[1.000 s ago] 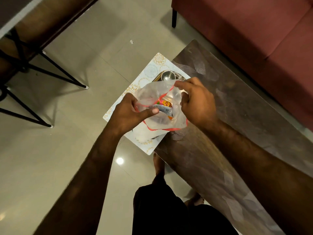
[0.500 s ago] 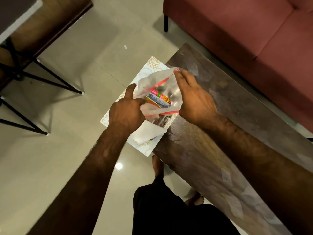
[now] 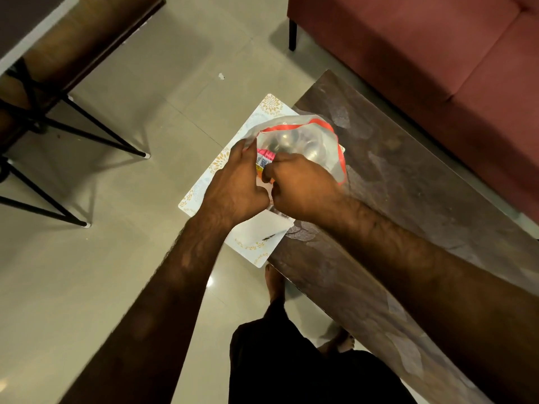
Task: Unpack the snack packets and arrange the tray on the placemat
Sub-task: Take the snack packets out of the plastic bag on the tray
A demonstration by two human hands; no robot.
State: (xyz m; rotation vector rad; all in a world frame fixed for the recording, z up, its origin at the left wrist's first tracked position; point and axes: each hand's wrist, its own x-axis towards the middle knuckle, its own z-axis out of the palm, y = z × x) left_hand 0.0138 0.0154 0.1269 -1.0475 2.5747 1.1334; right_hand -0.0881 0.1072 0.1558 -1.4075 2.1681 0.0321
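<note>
A clear plastic bag point(image 3: 315, 141) with a red rim is held open above the white patterned placemat point(image 3: 253, 243), which overhangs the left end of the dark table point(image 3: 408, 199). My left hand point(image 3: 236, 185) grips the bag's near-left edge. My right hand point(image 3: 303, 188) reaches into the bag's mouth, its fingers closed on a colourful snack packet point(image 3: 264, 161) that shows pink, yellow and a printed code. Through the plastic, shiny metal bowls point(image 3: 291, 142) appear on a tray beneath the bag. The tray itself is mostly hidden by the bag and my hands.
A red sofa point(image 3: 423, 48) stands behind the table at the upper right. A wooden table with black metal legs point(image 3: 58, 126) stands at the upper left on the tiled floor. My legs and feet point(image 3: 277, 287) are beside the table's near edge.
My right hand has let go of the bag's far edge and moved into the bag onto the snack packet. My left hand now holds the bag's mouth wider and higher.
</note>
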